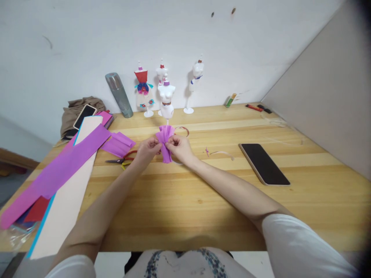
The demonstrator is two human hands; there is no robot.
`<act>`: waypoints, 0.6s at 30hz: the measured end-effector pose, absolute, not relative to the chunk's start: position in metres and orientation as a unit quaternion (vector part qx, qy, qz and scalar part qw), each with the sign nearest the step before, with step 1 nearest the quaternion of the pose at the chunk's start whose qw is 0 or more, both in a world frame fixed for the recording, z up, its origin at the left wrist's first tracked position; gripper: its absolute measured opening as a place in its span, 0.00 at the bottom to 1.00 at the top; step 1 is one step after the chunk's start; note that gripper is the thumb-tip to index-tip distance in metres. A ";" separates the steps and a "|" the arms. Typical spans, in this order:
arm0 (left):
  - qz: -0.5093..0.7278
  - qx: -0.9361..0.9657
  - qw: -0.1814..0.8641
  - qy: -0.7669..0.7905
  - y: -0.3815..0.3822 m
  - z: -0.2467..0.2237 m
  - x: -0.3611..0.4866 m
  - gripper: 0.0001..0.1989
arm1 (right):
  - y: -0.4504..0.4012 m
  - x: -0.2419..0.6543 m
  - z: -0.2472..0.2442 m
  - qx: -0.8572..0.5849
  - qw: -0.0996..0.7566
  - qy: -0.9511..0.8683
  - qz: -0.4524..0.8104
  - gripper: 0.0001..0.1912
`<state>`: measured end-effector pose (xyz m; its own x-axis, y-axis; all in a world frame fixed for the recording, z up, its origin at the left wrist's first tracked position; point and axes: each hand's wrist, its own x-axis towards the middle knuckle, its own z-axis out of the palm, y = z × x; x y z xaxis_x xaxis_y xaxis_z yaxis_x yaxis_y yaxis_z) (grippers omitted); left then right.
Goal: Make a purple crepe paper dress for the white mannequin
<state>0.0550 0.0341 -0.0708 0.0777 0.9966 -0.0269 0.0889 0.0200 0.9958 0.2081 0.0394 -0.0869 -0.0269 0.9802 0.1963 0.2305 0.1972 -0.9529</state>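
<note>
A pleated piece of purple crepe paper (166, 133) is pinched at its middle between both hands, its ends fanning out above and below. My left hand (149, 150) closes on its left side with thumb and fingertips. From the other side my right hand (180, 146) grips the same gathered waist. Just behind the paper stands a small white mannequin (166, 96) with a purple neck band and a brown waist band. Scissors (120, 159) with red handles lie by my left hand, partly covered by it. A roll of thin tape or ribbon (185, 130) lies behind my right hand.
Long crepe paper strips (69, 162) spread over the table's left side. Against the wall stand a dressed mannequin (142, 87), a steel flask (119, 94) and another mannequin (198, 71). A phone (264, 164) lies to the right; a glue stick (230, 100) stands at the back.
</note>
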 end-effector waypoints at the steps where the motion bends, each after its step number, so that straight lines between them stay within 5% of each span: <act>1: 0.454 0.534 0.491 0.518 0.034 -0.071 0.055 0.10 | 0.039 0.208 -0.087 -0.503 0.487 -0.602 0.384 0.09; 6: 0.509 0.605 0.209 0.575 0.016 -0.064 0.059 0.11 | 0.043 0.210 -0.086 -0.520 0.497 -0.595 0.360 0.09; 9: 0.479 0.693 0.127 0.523 -0.001 -0.057 0.067 0.12 | 0.044 0.212 -0.086 -0.523 0.504 -0.594 0.346 0.09; 13: 0.438 0.700 0.154 0.542 -0.013 -0.051 0.077 0.04 | 0.044 0.212 -0.085 -0.526 0.503 -0.599 0.334 0.07; 18: 0.448 0.614 0.313 0.569 -0.006 -0.052 0.077 0.07 | 0.043 0.212 -0.083 -0.529 0.498 -0.613 0.311 0.08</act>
<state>0.0766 -0.0057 -0.0525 -0.0502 0.9797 0.1940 0.4191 -0.1556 0.8945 0.2120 0.0428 -0.0828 0.0548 0.9583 0.2804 0.3386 0.2464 -0.9081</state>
